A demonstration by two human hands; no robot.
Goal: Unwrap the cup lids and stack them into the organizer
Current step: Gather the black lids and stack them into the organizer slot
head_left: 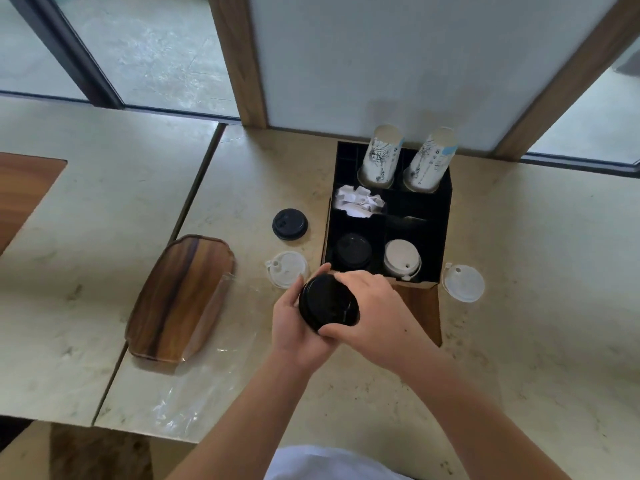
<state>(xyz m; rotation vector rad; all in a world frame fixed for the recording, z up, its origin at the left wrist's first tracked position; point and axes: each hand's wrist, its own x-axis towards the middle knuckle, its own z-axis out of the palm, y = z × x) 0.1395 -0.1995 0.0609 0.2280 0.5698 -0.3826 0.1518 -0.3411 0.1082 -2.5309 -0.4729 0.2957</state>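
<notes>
A stack of black cup lids is held between both hands just in front of the black organizer. My left hand cups it from below and the left. My right hand grips its right side and top. Inside the organizer, black lids fill the front left compartment and white lids the front right one. One black lid and a clear lid lie on the counter left of the organizer. Another clear lid lies to its right.
Two stacks of paper cups stand in the organizer's back compartments, and crumpled white packets fill a middle one. A wooden tray lies at the left, with clear plastic wrap spread beside and below it.
</notes>
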